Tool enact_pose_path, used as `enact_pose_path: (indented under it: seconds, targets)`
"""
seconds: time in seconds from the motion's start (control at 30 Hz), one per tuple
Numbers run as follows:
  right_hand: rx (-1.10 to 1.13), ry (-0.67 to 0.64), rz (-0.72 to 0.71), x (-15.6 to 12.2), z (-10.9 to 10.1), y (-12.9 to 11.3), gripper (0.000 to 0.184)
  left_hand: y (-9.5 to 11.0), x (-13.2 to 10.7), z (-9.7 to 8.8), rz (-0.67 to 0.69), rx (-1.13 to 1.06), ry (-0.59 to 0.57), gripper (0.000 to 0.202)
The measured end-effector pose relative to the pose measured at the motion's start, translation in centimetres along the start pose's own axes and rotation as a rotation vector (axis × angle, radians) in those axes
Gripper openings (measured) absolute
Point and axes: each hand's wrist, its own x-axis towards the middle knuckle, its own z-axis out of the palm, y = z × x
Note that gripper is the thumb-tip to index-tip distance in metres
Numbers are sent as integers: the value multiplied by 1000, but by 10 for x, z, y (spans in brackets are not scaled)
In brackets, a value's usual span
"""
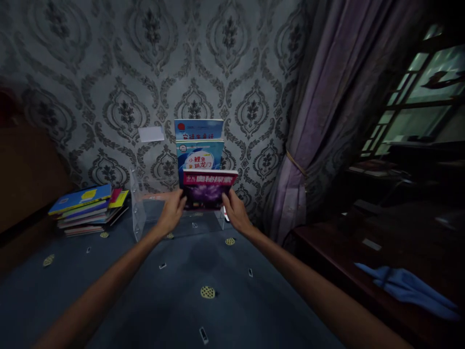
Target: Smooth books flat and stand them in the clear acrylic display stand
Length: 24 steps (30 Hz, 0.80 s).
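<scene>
Both my hands hold a purple book with a red title band (208,188) upright at the front of a clear acrylic rack (137,208). My left hand (171,212) grips its left edge and my right hand (234,211) grips its right edge, fingers closed on it. Behind it in the rack stand two taller books: a light blue one (199,157) and, at the back, a blue one (198,129). The rack stands on a blue patterned cloth (189,286) against the wallpapered wall.
A stack of several flat books (87,208) lies to the left of the rack. A purple curtain (319,131) hangs at the right. A dark wooden surface (363,261) with a blue cloth (407,288) lies at the right, below a window (417,92).
</scene>
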Motion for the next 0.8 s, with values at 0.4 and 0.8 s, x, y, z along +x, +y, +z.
enact_pose_path:
  seconds: [0.4, 0.8]
  targets:
    - [16, 24, -100, 57, 19, 45, 23, -25, 37, 15, 45, 349, 5, 7]
    - [-52, 113, -44, 49, 24, 59, 24, -10, 37, 19, -294, 678, -283, 19]
